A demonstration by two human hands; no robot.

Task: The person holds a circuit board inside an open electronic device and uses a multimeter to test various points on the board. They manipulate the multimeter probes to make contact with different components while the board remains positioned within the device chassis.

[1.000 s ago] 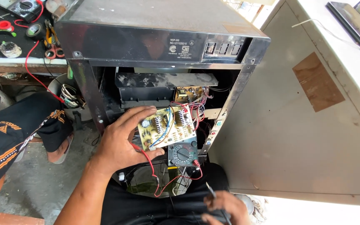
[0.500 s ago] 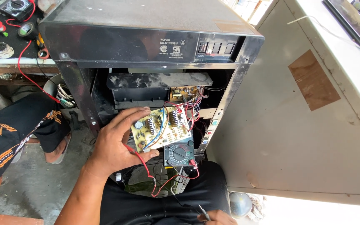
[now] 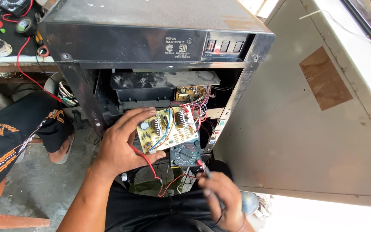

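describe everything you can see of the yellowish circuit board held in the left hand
The yellowish rectangular circuit board is tilted, component side facing the camera, in front of the black metal cabinet's open bay. It carries a silver-topped capacitor, black finned parts and small components, with blue and red wires attached. The left hand grips its left edge, thumb underneath. Its lower right corner sits right above a dark multimeter with a round dial.

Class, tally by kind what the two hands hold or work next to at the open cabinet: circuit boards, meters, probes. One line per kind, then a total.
Circuit boards: 2 (one in left hand at, one inside at)
Meters: 1
Probes: 1, in right hand
Total: 4
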